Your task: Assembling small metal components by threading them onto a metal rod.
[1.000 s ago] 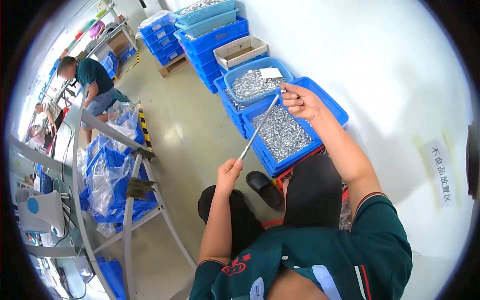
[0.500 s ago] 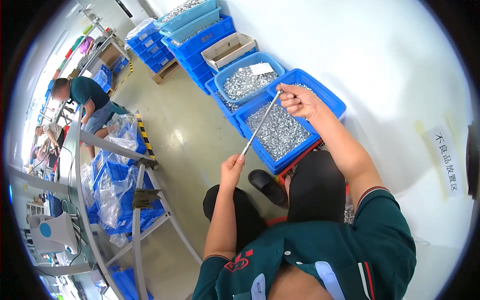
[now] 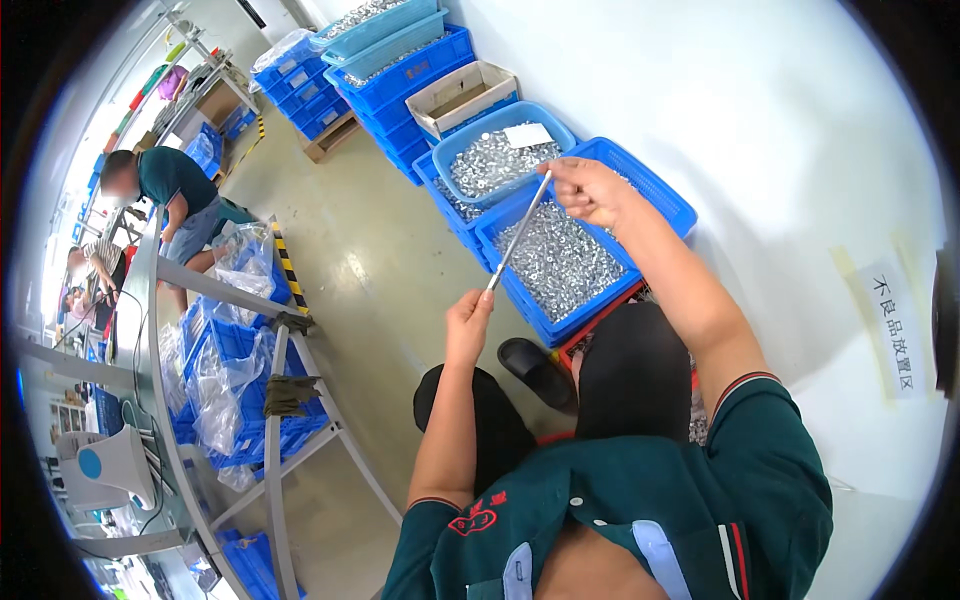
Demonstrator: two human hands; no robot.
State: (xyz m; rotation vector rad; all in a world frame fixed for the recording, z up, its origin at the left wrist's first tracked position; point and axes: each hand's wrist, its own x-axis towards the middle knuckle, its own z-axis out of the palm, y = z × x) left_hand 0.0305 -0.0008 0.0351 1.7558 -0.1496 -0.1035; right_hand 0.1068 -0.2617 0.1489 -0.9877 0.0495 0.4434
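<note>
A long thin metal rod (image 3: 520, 234) slants between my two hands, its upper end up and to the right. My left hand (image 3: 467, 322) is closed around its lower end. At the upper end, the thumb and fingertips of my right hand (image 3: 590, 190) pinch together; whether they also hold a small part there is too fine to see. Beneath the rod and my right hand stands a blue crate (image 3: 612, 290) filled with small shiny metal pieces (image 3: 565, 262). Just beyond it, a lighter blue basin (image 3: 440, 160) holds more metal parts, with a white paper on top.
A shallow beige box (image 3: 490, 78) and stacked blue crates (image 3: 400, 85) line the white wall. To the left stands a metal-framed bench (image 3: 275, 480) with bagged blue crates (image 3: 235, 385) beside it. A co-worker (image 3: 175, 200) bends over at the far left. A black slipper (image 3: 535, 372) is near my knees.
My left hand has risen slightly with the rod's lower end. My right hand has shifted a little left and up at the upper end, and its fingers have turned.
</note>
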